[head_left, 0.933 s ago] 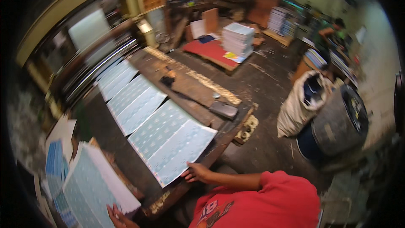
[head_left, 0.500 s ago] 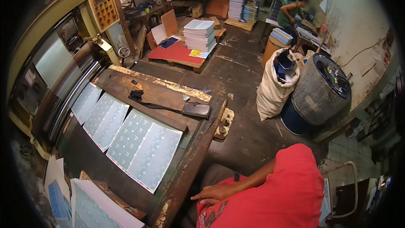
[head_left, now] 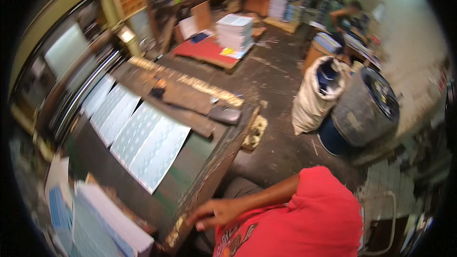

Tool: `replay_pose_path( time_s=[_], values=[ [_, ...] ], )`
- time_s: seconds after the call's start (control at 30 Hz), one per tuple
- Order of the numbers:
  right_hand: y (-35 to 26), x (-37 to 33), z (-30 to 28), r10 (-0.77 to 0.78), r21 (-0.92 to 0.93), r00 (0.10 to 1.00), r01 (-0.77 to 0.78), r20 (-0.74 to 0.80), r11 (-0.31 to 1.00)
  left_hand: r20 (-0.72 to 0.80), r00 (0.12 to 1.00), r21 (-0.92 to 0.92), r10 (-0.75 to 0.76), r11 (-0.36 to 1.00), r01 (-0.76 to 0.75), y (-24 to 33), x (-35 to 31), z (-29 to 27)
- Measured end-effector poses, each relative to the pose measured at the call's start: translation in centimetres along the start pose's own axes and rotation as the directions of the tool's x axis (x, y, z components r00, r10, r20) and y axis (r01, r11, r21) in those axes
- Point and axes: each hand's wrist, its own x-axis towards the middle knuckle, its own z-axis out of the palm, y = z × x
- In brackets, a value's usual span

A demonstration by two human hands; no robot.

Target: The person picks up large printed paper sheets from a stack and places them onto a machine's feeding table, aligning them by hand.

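My right hand reaches in from the red sleeve at the lower right. It hovers beside the worn front edge of the machine table, fingers loosely apart and slightly bent, with nothing visible in them. Motion softens its outline. My left hand is out of the picture. Overlapping pale blue printed sheets lie in a row across the dark tabletop, running up to a shiny metal roller at the left. A thick stack of paper stands at the lower left, nearest to my hand among the loose paper.
A dark pouch with a strap rests on the table's wooden plank. Beyond stands a paper stack on a red-topped pallet. At right are a white sack and a wrapped drum. A person works far behind.
My right hand has moved left, closer to the table edge. The row of printed sheets has shifted along the table toward the roller. The whole view has swung slightly and blurred.
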Motion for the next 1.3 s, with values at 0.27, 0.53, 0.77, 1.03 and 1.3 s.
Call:
replay_pose_path(
  time_s=[0.27,0.53,0.77,1.03,1.3],
  values=[
    [2.7,7.6,-1.4,0.259,0.552,0.965,-0.197,-0.036,0.81,0.651,0.515,-0.153,0.557,0.761,-0.631,5.4,-2.3,2.9],
    [11.3,3.5,-1.4,0.518,0.761,0.847,-0.255,-0.123,0.597,0.521,0.635,0.202,0.57,0.641,-0.74,5.3,0.1,1.7],
    [14.0,-1.1,-0.3,0.663,0.718,0.709,-0.33,-0.24,0.613,0.388,0.729,0.372,0.564,0.628,-0.684,0.7,2.4,2.2],
    [15.0,2.2,-3.2,0.644,0.764,0.706,-0.23,-0.295,0.602,0.415,0.796,0.161,0.44,0.826,-0.54,2.6,3.3,0.1],
    [15.1,5.7,-3.3,0.549,0.73,0.706,-0.067,-0.448,0.681,0.241,0.968,-0.389,0.063,0.92,0.037,1.7,4.2,-0.5]
  ],
)
